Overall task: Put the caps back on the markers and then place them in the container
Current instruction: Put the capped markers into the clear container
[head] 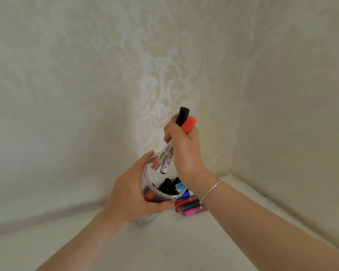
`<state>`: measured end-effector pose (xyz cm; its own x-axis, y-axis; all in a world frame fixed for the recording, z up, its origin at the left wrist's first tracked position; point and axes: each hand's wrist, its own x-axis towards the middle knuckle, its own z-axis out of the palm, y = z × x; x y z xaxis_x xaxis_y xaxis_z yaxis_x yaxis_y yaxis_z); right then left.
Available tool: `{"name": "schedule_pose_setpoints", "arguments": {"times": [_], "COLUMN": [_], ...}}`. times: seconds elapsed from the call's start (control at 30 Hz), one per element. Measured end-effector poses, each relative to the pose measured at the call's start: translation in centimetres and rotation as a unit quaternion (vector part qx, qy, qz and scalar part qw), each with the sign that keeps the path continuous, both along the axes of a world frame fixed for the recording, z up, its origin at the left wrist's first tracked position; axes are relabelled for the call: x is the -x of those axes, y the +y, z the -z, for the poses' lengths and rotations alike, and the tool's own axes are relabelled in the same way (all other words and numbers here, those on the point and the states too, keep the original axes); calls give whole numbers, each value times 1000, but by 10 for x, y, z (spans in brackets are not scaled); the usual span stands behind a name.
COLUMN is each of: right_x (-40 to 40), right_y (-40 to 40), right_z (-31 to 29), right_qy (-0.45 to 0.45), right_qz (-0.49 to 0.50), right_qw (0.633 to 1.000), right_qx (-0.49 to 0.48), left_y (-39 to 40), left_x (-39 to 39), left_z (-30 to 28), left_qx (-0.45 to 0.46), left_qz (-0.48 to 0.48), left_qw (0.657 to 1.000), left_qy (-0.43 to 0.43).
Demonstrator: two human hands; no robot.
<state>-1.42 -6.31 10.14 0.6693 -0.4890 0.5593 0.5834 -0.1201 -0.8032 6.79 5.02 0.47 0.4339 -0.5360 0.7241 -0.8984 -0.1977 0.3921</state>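
- The wall (pixel 86 85) is pale, with a leafy pattern, and it bends into a corner behind the hands.
- The table (pixel 164 241) is white and fits into that corner.
- The left hand (pixel 131 194) is wrapped around the side of the container (pixel 145 184). The thumb is on the near side and the fingers curl over the far rim.
- The container is a clear round tub, tipped so its open top faces the camera. Black caps and one light blue cap show inside.
- The right hand (pixel 184 145) is curled tight around two markers. A thin silver bracelet (pixel 211 189) is on its wrist.
- The two markers (pixel 165 159) point down, with their lower ends just inside the container's rim. One has a black cap (pixel 183 116) on top and the other a red cap (pixel 188 125).
- A small bunch of loose markers (pixel 188 205) lies on the table just beside the container, under the right wrist. They are red, blue and pink.
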Motion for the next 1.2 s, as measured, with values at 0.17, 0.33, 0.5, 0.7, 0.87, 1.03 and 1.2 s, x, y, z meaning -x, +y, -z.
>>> {"name": "schedule_pose_setpoints", "arguments": {"times": [0.17,0.33,0.5,0.7,0.87,1.03,1.2], "right_x": [-11,-14,-18,-20,-30,-22,-11], "right_y": [5,0,-6,-17,-15,-28,-105], "right_z": [28,30,38,42,54,32,30], "right_qy": [47,45,97,86,57,48,414], "right_qz": [-3,38,172,297,415,294,201], "right_qw": [998,994,947,827,755,912,835], "right_qx": [51,94,253,469,505,283,302], "left_y": [-2,-3,-5,-6,-7,-6,-4], "left_x": [0,-1,-6,-4,2,-11,-18], "left_z": [-2,-3,1,0,-1,6,9], "left_qx": [-8,15,14,24,18,16,25], "left_qz": [5,8,0,14,39,34,18], "left_qw": [1000,1000,1000,999,998,999,1000], "left_qy": [7,20,6,-28,-47,-34,-1]}}
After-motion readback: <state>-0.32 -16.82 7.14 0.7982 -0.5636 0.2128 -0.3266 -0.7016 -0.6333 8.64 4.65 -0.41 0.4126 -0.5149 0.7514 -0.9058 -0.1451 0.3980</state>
